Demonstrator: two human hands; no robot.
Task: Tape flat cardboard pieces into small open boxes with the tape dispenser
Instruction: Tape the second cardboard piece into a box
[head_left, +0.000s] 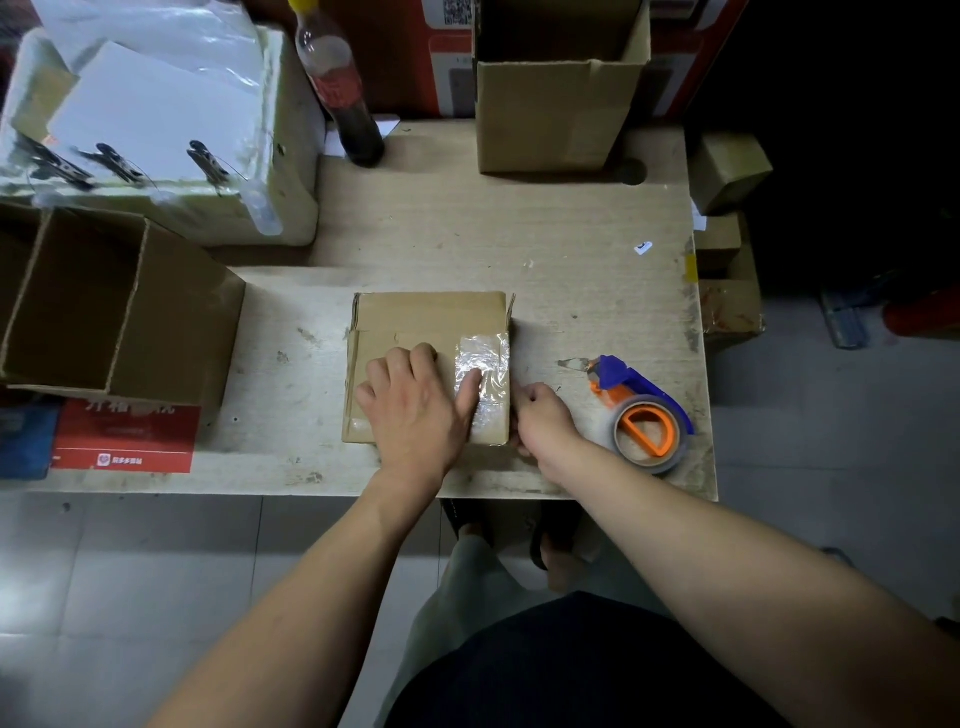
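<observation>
I see the small cardboard box (431, 364) lying mid-table (519, 234), clear tape (483, 374) across its right end. My left hand (415, 405) lies flat on it, fingers spread, thumb pressing the tape. My right hand (540, 415) curls at the box's right edge; whether it holds anything I cannot tell. The blue-and-orange tape dispenser (641, 415) rests just right of it. Writing on the red card (124, 441) at left is too blurred to read.
</observation>
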